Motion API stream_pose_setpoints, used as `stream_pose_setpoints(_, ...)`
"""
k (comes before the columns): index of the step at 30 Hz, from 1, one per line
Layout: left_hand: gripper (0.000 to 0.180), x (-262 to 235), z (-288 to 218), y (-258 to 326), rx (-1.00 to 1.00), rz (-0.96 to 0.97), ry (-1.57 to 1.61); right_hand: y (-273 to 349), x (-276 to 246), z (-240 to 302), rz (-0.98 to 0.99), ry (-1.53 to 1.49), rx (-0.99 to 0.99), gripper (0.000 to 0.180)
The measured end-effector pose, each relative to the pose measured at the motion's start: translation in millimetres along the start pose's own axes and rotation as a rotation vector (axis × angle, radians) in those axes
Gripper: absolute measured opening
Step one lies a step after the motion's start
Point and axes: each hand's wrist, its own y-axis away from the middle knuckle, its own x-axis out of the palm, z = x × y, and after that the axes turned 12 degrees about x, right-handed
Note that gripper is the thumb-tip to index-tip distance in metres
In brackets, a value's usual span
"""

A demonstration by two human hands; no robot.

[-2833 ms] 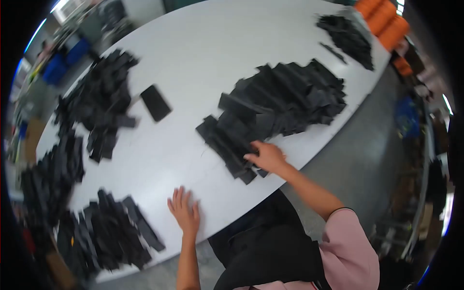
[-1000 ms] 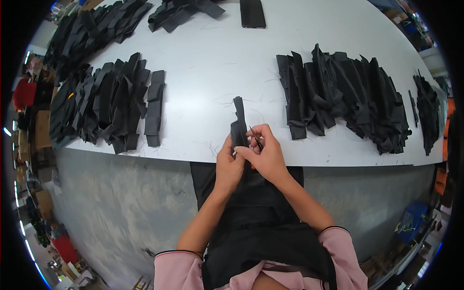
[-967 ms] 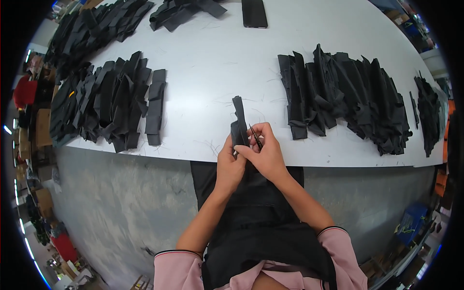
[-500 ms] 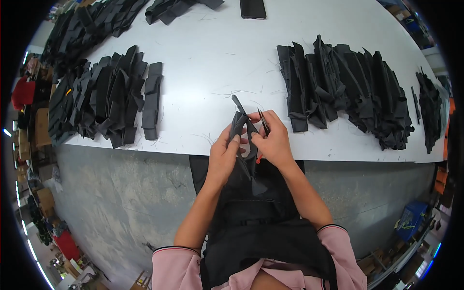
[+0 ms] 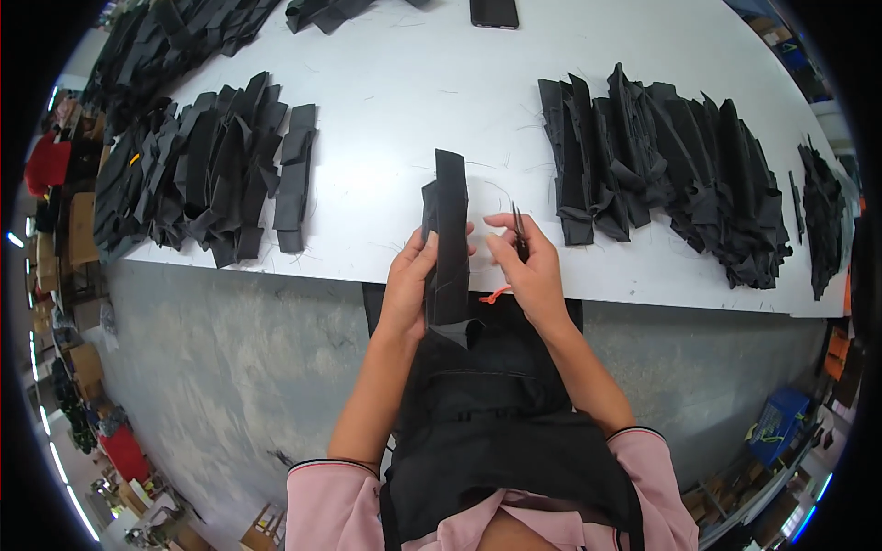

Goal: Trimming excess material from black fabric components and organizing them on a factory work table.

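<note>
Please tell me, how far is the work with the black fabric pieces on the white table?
Looks done: perhaps the spread-out pile of black pieces on the left, though I cannot tell which pile is finished. In hand: the left hand holds one folded black strip, and the right hand holds small snips beside it. Left: perhaps the big pile on the right.

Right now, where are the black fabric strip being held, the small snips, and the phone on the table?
black fabric strip (image 5: 447, 225): head view, middle of the strip above the thumb.
small snips (image 5: 518, 231): head view, dark blades.
phone (image 5: 494, 12): head view, centre of its dark face.
</note>
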Motion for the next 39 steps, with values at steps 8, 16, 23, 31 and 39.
stream_pose_setpoints(8, 0.047, -2, -5, 0, 0.063, -0.003, 0.253, 13, 21, -10, 0.079, 0.036, -0.076, 0.021)
stream_pose_setpoints(16, 0.044, -4, 0, 12, 0.24, -0.025, -0.249, 9, 27, 8, 0.063, 0.101, -0.06, 0.035)
stream_pose_setpoints(23, 0.033, -1, 2, 7, 0.579, -0.078, -0.815, -14, 24, 2, -0.083, 0.397, -0.32, 0.047)
stream_pose_setpoints(31, 0.023, -11, -10, 21, 0.352, 0.031, -0.65, -20, 3, -1, 0.119, 0.386, -0.015, 0.026)
stream_pose_setpoints(39, 0.04, -13, 5, 15, -0.097, -0.214, -0.18, 25, 5, -12, 0.076, 0.103, 0.041, 0.032)
